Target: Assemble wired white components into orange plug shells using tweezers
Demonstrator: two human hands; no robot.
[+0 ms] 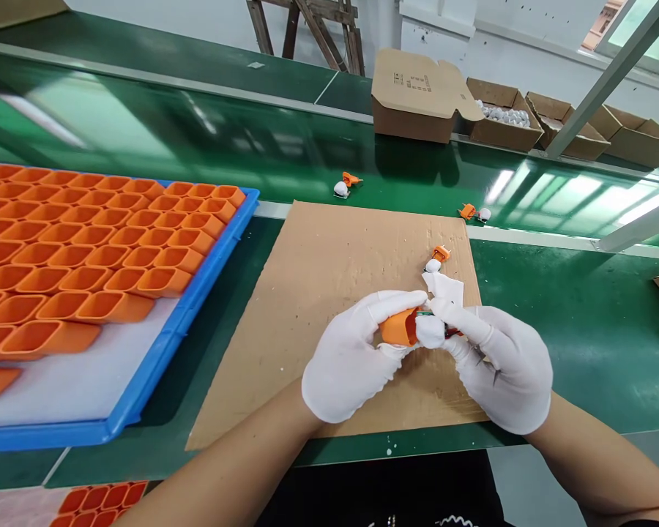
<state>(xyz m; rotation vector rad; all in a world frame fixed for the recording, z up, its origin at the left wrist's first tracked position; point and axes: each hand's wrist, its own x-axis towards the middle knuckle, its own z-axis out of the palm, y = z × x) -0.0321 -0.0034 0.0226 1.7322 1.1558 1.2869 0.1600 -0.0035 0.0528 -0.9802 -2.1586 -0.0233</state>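
The gloved left hand (356,351) has its grip clamped on an orange housing (400,328), its open end turned right. The gloved right hand (497,359) has its grip closed on a small white-and-green component (430,331), which meets the housing's open end. Both hands are above a cardboard sheet (329,293) lying on the green tabletop (549,322). A white slip (444,288) shows just beyond the fingers, beside an orange-and-white assembly (433,263) on the sheet's far right part. At left, a blue tray (198,307) holds rows of orange housings (110,236), open ends up. Open cardboard boxes (417,95) stand at far right.
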